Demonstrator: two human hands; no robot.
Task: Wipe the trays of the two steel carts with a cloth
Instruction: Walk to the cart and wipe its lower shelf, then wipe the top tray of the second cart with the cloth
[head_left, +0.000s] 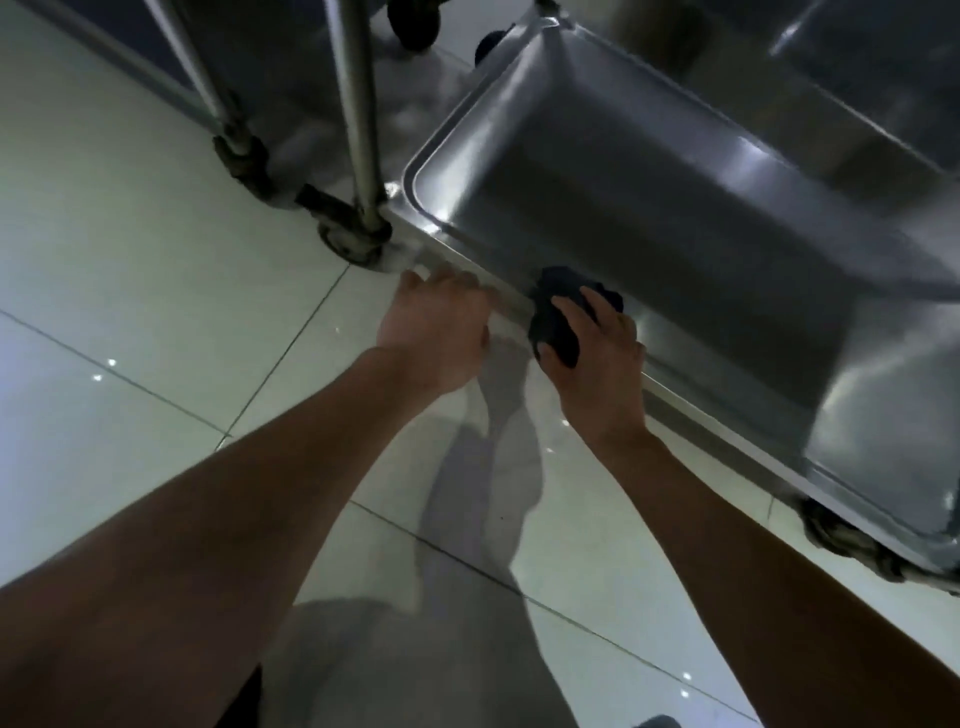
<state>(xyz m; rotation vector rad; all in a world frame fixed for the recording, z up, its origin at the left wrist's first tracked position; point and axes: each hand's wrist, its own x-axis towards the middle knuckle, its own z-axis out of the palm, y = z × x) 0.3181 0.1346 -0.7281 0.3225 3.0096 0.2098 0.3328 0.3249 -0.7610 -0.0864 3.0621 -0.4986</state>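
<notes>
- Step in hand: wiping the near rim of the low, shallow stainless steel cart tray (649, 218), right side of the scene.
- Right hand (597, 358) has its fingers (592, 304) curled over a bunched dark blue cloth (558, 317), pressing it on the tray's near edge.
- Left hand (436, 332) rests just left of the cloth on the same rim, fingers together and bent over the edge, apparently steadying the cart.
- Second steel cart's upright legs (358, 119) and caster wheels (348, 239) stand far left on the glossy white tiled floor (130, 312).
- Next, likely: sweep the cloth along the rim or into the basin; needs steady downward pressure and a braced cart, since casters may roll.
</notes>
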